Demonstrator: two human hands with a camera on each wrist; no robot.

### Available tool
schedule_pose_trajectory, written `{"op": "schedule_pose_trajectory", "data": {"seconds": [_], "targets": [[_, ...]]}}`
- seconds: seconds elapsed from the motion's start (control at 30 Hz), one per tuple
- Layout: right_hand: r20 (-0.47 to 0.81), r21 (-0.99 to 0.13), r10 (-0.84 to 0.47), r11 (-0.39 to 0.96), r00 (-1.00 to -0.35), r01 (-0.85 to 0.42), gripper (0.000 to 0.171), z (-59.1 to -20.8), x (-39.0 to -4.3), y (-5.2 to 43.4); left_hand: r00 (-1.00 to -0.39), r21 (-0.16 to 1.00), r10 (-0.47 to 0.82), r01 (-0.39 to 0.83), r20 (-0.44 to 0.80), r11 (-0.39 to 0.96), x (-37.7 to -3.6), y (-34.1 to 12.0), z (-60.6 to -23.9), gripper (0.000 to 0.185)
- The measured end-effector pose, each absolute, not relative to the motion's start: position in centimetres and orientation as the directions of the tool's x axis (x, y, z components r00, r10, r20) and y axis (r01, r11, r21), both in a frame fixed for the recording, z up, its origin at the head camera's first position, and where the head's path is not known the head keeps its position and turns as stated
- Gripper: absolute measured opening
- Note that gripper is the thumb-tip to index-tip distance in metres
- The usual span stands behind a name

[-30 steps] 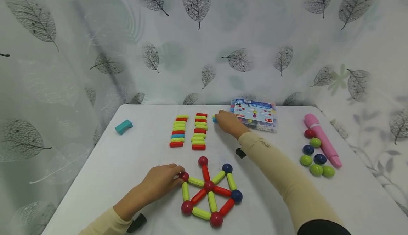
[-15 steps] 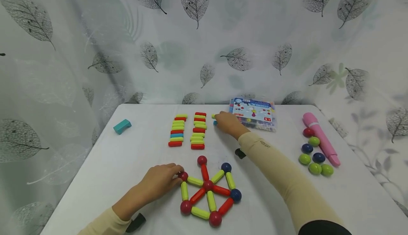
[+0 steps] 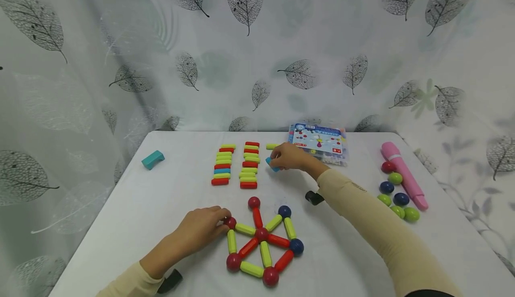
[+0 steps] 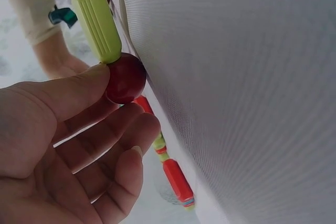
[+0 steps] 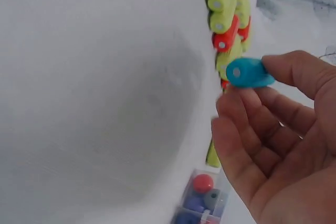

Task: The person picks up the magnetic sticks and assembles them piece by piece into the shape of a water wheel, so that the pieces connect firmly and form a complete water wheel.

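My right hand (image 3: 290,156) pinches a blue magnetic stick (image 5: 249,73) between thumb and fingers, beside two columns of sticks. A lime stick (image 3: 272,146) lies just behind that hand. My left hand (image 3: 199,230) holds a red ball (image 4: 126,78) at the left corner of a wheel-like frame of balls and sticks, thumb on one side and fingertips on the other. Around the frame's central red ball (image 3: 261,234), red and lime sticks spread like spokes. Two dark blue balls, one of them this blue ball (image 3: 296,247), form its right side.
Columns of red, lime and blue sticks (image 3: 249,164) lie beyond the frame. A plastic box with a printed card (image 3: 318,138) stands at the back. Several loose balls (image 3: 401,199) lie beside a pink rolled item (image 3: 404,175) on the right. A teal block (image 3: 153,159) sits far left.
My right hand has taken the blue stick and drawn it slightly toward me, away from the lime stick. The left hand has stayed on the red ball.
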State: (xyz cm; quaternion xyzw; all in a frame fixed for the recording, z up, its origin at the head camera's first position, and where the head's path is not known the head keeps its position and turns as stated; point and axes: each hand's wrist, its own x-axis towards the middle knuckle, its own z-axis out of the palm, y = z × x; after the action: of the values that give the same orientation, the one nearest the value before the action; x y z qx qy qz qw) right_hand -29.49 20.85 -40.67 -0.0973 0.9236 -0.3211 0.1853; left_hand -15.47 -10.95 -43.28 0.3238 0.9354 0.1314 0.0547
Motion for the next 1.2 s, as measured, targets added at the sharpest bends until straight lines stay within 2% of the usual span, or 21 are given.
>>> {"op": "schedule_pose_trajectory", "data": {"seconds": [0.2,0.47,0.8,1.2], "targets": [[-0.395,-0.768,-0.4,0.638,-0.827,0.058,0.027,-41.5,-27.7,21.7,-0.784,0.289,0.621,0.591,-0.015,0.753,-15.3,-10.9,-43.2,0.031],[-0.434,-0.796,-0.464,0.599,-0.772,0.088,0.028,-42.6,-26.3,21.8,-0.778,0.285,0.628,0.6,-0.012,0.748,-15.5,-11.0,-43.4,0.031],[-0.464,-0.781,-0.569,0.625,-0.678,0.01,0.019,-43.4,-24.9,20.5,-0.78,0.281,0.626,0.598,-0.009,0.75,-15.5,-10.9,-43.4,0.032],[-0.476,-0.773,-0.634,0.632,-0.609,-0.054,0.013,-43.2,-24.3,20.0,-0.776,0.295,0.63,0.601,-0.005,0.743,-15.3,-10.9,-43.2,0.031]]}}
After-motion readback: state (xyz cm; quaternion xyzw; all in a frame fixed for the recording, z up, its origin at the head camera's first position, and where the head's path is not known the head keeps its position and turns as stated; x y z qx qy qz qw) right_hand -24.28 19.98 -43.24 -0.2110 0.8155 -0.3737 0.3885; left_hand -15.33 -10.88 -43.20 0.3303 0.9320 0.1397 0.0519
